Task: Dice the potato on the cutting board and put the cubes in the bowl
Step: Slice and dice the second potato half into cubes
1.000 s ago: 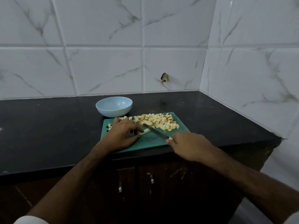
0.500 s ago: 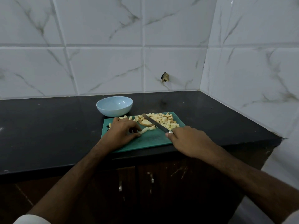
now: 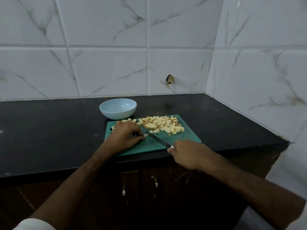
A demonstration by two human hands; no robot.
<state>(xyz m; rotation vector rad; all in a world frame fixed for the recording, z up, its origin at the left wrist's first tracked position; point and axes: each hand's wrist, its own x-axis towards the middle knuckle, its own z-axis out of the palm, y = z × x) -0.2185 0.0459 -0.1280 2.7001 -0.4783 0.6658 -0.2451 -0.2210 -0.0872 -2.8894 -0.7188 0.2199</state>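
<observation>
On the dark bench (image 3: 49, 130), my left hand (image 3: 126, 135) pinches a potato strip (image 3: 146, 134) beside the knife (image 3: 157, 138) my right hand (image 3: 187, 151) grips; a slip could nick my fingertips (image 3: 141, 138).

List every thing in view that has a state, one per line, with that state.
bowl: upright, empty, behind the board
cutting board: flat on the counter, strewn with cubes
potato cubes: heaped on the board's far side, none in the bowl
potato slice: uncut, lying flat beside the cubes
potato strip: pinned under the left fingers
knife: blade tip by the strip
left hand: holds the strip
right hand: grips the knife handle
</observation>
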